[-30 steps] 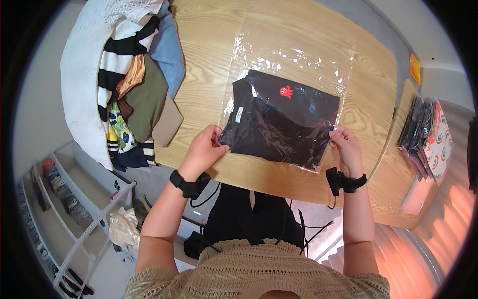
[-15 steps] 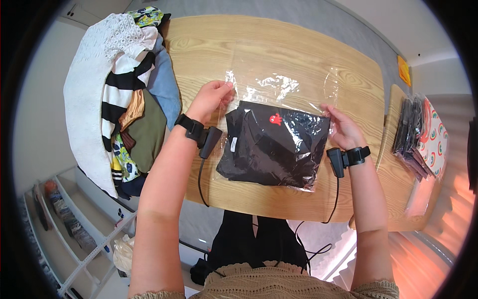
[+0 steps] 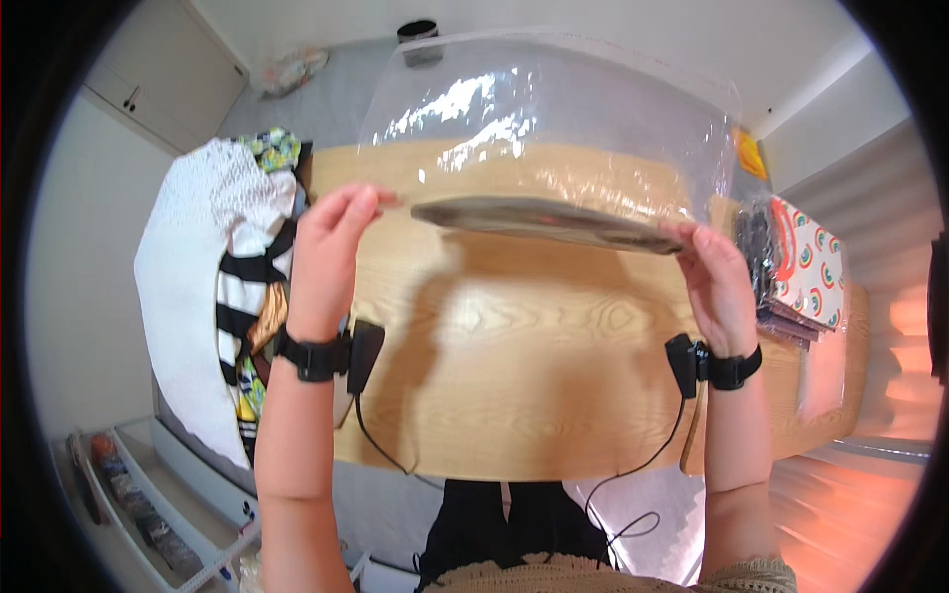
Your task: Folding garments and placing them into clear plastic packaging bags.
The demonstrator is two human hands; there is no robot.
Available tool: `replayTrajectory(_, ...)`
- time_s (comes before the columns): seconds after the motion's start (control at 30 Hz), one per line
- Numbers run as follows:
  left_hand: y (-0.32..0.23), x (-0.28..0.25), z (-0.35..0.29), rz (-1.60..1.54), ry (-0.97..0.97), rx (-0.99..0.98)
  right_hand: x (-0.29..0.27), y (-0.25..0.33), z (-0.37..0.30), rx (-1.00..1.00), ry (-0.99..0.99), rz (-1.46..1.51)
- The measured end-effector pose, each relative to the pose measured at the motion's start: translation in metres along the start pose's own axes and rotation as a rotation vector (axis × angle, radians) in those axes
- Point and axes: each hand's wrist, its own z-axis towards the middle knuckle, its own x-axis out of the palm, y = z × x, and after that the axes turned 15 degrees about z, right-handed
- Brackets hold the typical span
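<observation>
A large clear plastic bag (image 3: 593, 109) is held up above the wooden table (image 3: 494, 376), its empty upper part standing out away from me. In its near end lies a folded dark garment (image 3: 544, 219), seen almost edge-on as a thin band. My left hand (image 3: 334, 237) pinches the bag's left side between thumb and fingers. The bag's right side, by the garment's corner, is gripped by my right hand (image 3: 717, 277). Both wrists wear black straps with small devices and cables.
Assorted clothes (image 3: 213, 277), white, striped and patterned, are heaped at the table's left. Right of it, a side table carries a stack of bagged garments (image 3: 801, 267). Beyond the far edge stand a dark bin (image 3: 420, 44) and a pale plastic bundle (image 3: 289, 71) on the floor.
Both hands have raised the bagged garment off the table and tilted it from lying flat to nearly edge-on. My head view now takes in more of the far floor.
</observation>
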Motion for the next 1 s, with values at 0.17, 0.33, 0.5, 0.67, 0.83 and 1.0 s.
replayTrajectory(0.17,0.001,0.006,-0.007,0.023,0.043,-0.04,-0.007,-0.001,-0.009,-0.05,0.005,0.01)
replayTrajectory(0.33,0.002,0.006,-0.005,-0.022,0.029,-0.021,0.0,0.011,-0.013,-0.07,-0.018,-0.007)
replayTrajectory(0.5,0.0,0.002,-0.005,-0.044,0.074,-0.016,0.0,0.015,-0.015,-0.005,-0.018,-0.031)
replayTrajectory(0.67,-0.004,0.0,-0.003,0.018,0.047,-0.006,-0.001,0.016,-0.012,-0.083,-0.016,-0.097)
replayTrajectory(0.83,-0.008,-0.015,-0.008,0.198,0.039,0.214,-0.004,0.021,-0.022,-0.289,0.033,-0.291)
replayTrajectory(1.0,0.023,-0.016,-0.043,0.336,0.34,0.225,-0.045,0.003,-0.041,-0.126,0.348,-0.667)
